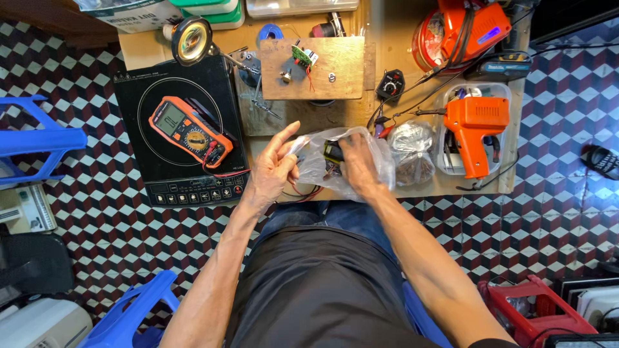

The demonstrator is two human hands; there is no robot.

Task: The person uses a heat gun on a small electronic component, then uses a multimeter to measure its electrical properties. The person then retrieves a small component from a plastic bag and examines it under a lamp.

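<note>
Head view: left hand [274, 169] pinches the edge of a clear plastic bag [322, 161]; right hand [358, 164] reaches inside it, grip hidden, above a wooden workbench [380, 58].

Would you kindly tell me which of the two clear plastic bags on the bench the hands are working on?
The nearer, left-hand clear bag: the left hand pinches its edge and the right hand reaches inside. The other bag, knotted around dark contents, lies untouched beside the orange soldering gun.

A clear, crumpled plastic bag [351, 161] sits at the near edge of the wooden bench, its mouth pulled open toward the left. Inside lies a small dark part with yellow on it [333, 154], partly hidden, with thin red and black wires [303, 193] trailing below.
</note>
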